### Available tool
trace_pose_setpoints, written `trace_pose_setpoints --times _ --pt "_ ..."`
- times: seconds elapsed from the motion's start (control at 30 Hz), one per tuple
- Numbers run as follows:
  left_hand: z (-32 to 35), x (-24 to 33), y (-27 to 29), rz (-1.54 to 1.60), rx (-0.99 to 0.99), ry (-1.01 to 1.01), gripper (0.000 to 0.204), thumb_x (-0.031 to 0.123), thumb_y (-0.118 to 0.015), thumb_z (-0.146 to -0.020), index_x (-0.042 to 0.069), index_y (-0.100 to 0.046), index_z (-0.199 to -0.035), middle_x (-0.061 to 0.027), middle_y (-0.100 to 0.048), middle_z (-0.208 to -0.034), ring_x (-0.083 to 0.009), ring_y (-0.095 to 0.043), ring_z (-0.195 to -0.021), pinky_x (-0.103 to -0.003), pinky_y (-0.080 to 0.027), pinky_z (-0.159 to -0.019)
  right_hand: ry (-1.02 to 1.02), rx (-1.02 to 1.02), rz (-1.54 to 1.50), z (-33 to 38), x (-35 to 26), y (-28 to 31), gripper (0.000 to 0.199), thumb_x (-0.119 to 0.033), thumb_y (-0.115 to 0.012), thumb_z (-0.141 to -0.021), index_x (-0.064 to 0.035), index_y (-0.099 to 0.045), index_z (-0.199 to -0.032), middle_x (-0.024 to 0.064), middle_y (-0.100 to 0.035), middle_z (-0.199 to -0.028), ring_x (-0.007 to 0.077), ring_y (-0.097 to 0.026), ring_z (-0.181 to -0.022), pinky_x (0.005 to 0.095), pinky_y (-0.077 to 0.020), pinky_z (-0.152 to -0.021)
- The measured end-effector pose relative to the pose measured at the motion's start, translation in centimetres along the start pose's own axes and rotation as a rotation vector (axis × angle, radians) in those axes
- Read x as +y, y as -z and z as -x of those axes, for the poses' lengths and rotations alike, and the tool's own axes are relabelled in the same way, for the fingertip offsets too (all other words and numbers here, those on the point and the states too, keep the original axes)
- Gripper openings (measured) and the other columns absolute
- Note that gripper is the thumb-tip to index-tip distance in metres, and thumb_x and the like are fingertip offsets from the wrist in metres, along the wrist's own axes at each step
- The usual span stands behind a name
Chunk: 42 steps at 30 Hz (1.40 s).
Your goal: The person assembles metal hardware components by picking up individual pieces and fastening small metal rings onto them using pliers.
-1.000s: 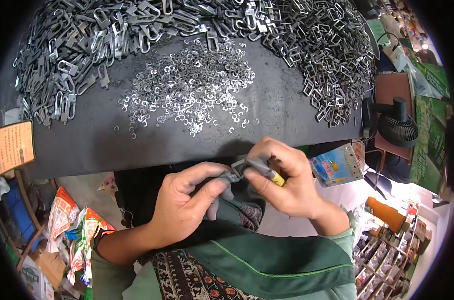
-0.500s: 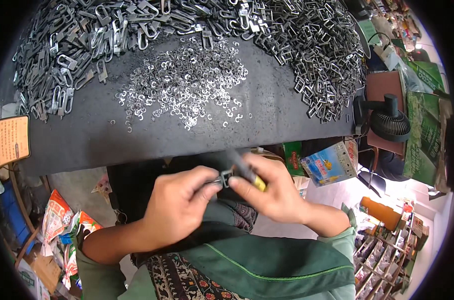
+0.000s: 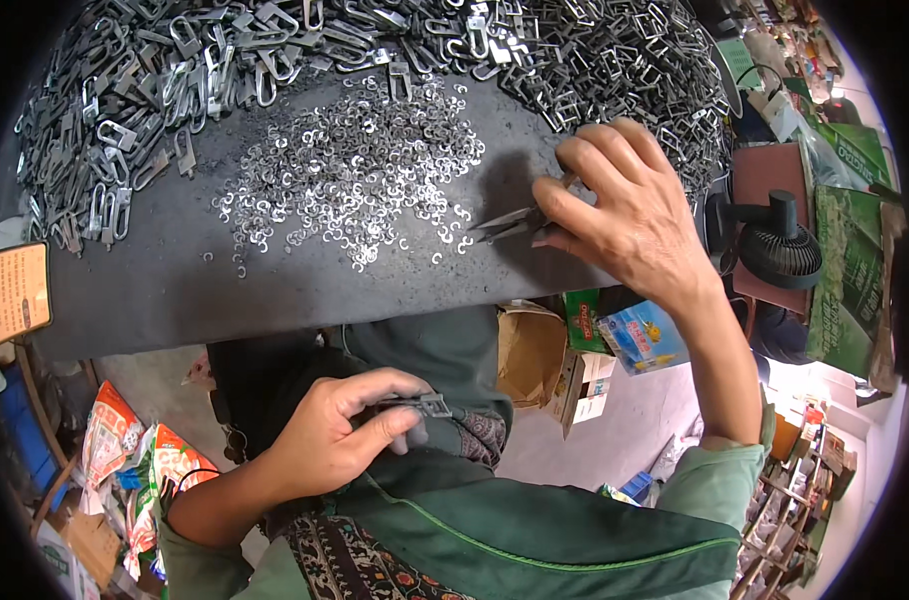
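Pinching a dark metal part (image 3: pixel 432 404) before the table (image 3: pixel 275 302), the left hand (image 3: pixel 337 432) leaves its end exposed, likely for access, while the right hand (image 3: pixel 630 212) clasps slightly parted pliers (image 3: pixel 507 221) beside C-shaped rings (image 3: pixel 370 185).

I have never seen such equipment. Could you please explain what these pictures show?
There is no machine: a person works with two bare hands. A wide fisheye camera, worn on the head, looks down, so straight edges look bent. On the dark table lie C-shaped metal rings, with long metal loops heaped to the left and rectangular metal frames to the right. The left hand pinches a dark metal part; the right hand holds pliers, pointing toward the rings.
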<state>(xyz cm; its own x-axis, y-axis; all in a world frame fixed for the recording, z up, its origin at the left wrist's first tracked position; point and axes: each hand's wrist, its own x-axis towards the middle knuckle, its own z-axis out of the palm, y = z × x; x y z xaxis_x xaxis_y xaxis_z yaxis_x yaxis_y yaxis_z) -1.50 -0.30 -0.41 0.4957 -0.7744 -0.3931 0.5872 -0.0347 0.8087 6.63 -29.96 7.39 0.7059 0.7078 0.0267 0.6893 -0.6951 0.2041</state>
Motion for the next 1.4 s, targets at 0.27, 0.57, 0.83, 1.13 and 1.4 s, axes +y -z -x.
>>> trace_pose_setpoints --times 0.27,0.57,0.83,1.13,1.4 --pt "-0.2 0.2 0.1 -0.317 0.104 -0.206 0.014 0.001 -0.062 -0.087 -0.002 -0.068 -0.1 -0.0114 -0.068 -0.098 -0.0182 -0.063 -0.088 -0.03 -0.048 -0.079 0.176 -0.058 0.007 -1.6 1.2 -0.4 0.035 -0.036 -0.069 -0.074 -0.0128 -0.054 -0.096 0.0045 -0.052 -0.101 0.0232 -0.053 -0.103 0.0414 -0.041 -0.098" --pt "-0.2 0.7 -0.3 -0.231 0.156 -0.268 0.015 0.004 -0.071 -0.084 -0.003 -0.069 -0.098 -0.0093 -0.066 -0.084 -0.016 -0.062 -0.075 -0.027 -0.048 -0.068 0.26 -0.062 0.05 -2.5 1.3 -0.1 0.041 -0.036 -0.071 -0.069 -0.0137 -0.056 -0.099 0.0054 -0.053 -0.103 0.0245 -0.053 -0.104 0.0431 -0.042 -0.097" --pt "-0.9 1.4 -0.5 -0.082 0.271 -0.285 0.015 0.007 -0.069 -0.088 -0.003 -0.067 -0.099 -0.0067 -0.067 -0.09 -0.0105 -0.061 -0.082 -0.026 -0.047 -0.074 0.155 -0.003 -0.164 -1.4 0.0 0.9 0.037 -0.032 -0.077 -0.065 -0.0089 -0.058 -0.088 0.0059 -0.052 -0.084 0.0237 -0.055 -0.079 0.0371 -0.0439 -0.067" --pt "-0.9 2.6 -0.5 0.163 0.243 -0.092 0.018 0.009 -0.068 -0.09 -0.003 -0.067 -0.103 -0.0026 -0.067 -0.091 -0.006 -0.057 -0.086 -0.023 -0.045 -0.079 0.039 0.048 -0.397 0.0 -5.0 2.0 0.036 -0.038 -0.072 -0.071 -0.0074 -0.063 -0.089 0.0072 -0.053 -0.082 0.0251 -0.057 -0.077 0.0363 -0.0433 -0.065" --pt "-1.3 1.9 0.1 0.251 0.205 -0.184 0.017 0.01 -0.067 -0.09 -0.001 -0.068 -0.103 0.0 -0.063 -0.084 -0.0035 -0.047 -0.064 -0.02 -0.036 -0.056 0.021 0.049 -0.482 -0.3 -5.3 1.8 0.037 -0.038 -0.074 -0.07 -0.0074 -0.063 -0.088 0.0066 -0.052 -0.08 0.0254 -0.054 -0.073 0.0366 -0.0421 -0.062"
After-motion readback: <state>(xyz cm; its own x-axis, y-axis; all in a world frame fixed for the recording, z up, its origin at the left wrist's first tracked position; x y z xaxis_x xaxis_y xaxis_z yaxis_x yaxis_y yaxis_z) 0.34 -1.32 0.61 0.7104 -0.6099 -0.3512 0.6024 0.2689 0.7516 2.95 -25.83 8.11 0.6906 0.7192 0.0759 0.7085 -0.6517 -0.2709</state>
